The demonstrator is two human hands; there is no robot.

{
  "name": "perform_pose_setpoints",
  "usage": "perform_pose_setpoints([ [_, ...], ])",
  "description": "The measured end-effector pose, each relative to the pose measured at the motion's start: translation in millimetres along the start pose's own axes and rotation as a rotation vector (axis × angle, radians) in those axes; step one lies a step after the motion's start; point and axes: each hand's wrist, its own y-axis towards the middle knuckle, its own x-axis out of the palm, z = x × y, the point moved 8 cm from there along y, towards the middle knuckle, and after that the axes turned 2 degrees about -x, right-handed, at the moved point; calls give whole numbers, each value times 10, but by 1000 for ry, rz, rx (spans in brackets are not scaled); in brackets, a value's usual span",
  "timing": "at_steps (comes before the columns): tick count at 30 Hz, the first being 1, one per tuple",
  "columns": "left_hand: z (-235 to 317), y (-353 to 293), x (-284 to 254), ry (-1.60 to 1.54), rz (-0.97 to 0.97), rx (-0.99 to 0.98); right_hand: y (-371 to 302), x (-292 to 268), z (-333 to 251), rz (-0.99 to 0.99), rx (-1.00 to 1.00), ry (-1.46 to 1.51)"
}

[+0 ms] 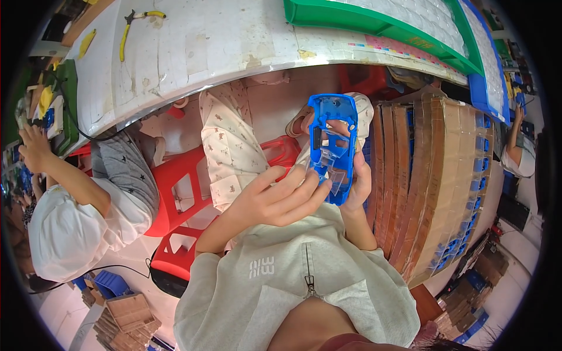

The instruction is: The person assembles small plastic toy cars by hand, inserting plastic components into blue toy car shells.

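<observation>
A blue plastic housing [335, 106], an open shell with cut-outs and a dark strip on its left inner side, is held up over my lap. My right hand [359, 182] grips it along its right edge, with part of that hand hidden behind the shell. At the shell's lower left, my left hand [282, 198] has its fingertips closed at a clear plastic piece [337, 176]. That piece lies partly inside the housing and partly over its opening. Whether it is seated there, I cannot tell.
Ahead is a white worktable [216, 44] with yellow-handled pliers [126, 35] and a green tray [351, 26] of clear-wrapped items. Stacked cardboard and blue parts [433, 181] stand close on my right. A red stool [181, 193] and a co-worker [82, 222] are on the left.
</observation>
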Motion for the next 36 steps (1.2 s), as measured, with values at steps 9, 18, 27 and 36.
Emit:
perform_pose_setpoints([
  [9, 92, -14, -52, -2, 151, -55, -13, 44, -43, -60, 1, 4],
  [18, 168, -45, -101, 136, 224, -40, -55, 118, -77, -71, -44, -12],
  [27, 176, -62, -40, 160, 170, 51, -18, 33, -51, -29, -47, 38],
  [36, 229, -70, -14, 157, 163, 140, 12, -55, 53, 53, 5, 371],
])
